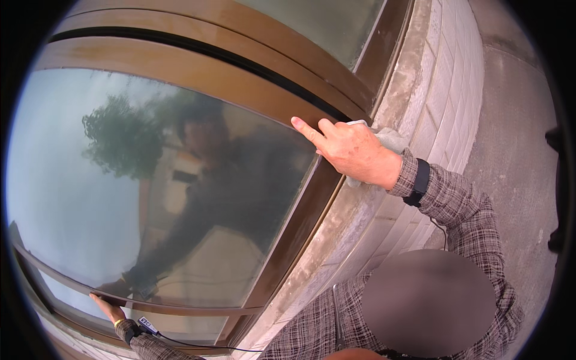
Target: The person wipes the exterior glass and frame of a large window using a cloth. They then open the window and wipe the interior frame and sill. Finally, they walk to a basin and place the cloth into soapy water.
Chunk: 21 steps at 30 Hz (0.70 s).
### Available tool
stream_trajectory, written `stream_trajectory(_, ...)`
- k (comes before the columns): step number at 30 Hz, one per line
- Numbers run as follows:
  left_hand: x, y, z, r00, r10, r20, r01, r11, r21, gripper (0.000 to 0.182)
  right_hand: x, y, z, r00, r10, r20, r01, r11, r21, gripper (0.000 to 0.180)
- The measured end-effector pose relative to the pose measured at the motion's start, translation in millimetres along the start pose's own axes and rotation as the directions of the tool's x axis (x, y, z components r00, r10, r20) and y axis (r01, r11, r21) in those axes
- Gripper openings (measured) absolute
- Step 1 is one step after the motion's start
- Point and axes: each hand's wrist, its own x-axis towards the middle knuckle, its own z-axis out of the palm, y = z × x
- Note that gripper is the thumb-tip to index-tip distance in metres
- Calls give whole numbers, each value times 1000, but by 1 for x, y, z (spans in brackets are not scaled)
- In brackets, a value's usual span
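My right hand [353, 150] presses a pale, crumpled cloth [392, 138] against the lower corner of a brown metal window frame [270, 101]. Its index finger points out over the frame, and the cloth shows at both sides of the hand. At the lower left, my left hand [108, 309] touches the far upright of the same sash; most of its fingers are hidden, so its grip is unclear. Between the hands lies a large glass pane [189, 225], which reflects a person, a tree and the sky. A small device with a cable [148, 325] sits at my left wrist.
A rough masonry sill [324, 234] runs under the window, above a white block wall [443, 112]. Paved ground [513, 148] lies beyond the wall at the right. Another pane [324, 27] is at the top. The cable trails from my left wrist towards my plaid jacket [310, 324].
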Motion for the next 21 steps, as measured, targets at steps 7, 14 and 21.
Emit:
stream_trajectory(7,-22,9,24,996,-19,-82,21,999,27,82,0,0,7,999,-27,-33,28,998,51,70)
stream_trajectory(14,-24,7,25,996,19,-91,-13,998,68,84,0,3,14,999,-28,-39,33,993,112,71)
stream_trajectory(21,-11,3,14,999,9,-54,-3,996,94,87,0,2,13,999,-13,-30,15,999,42,74)
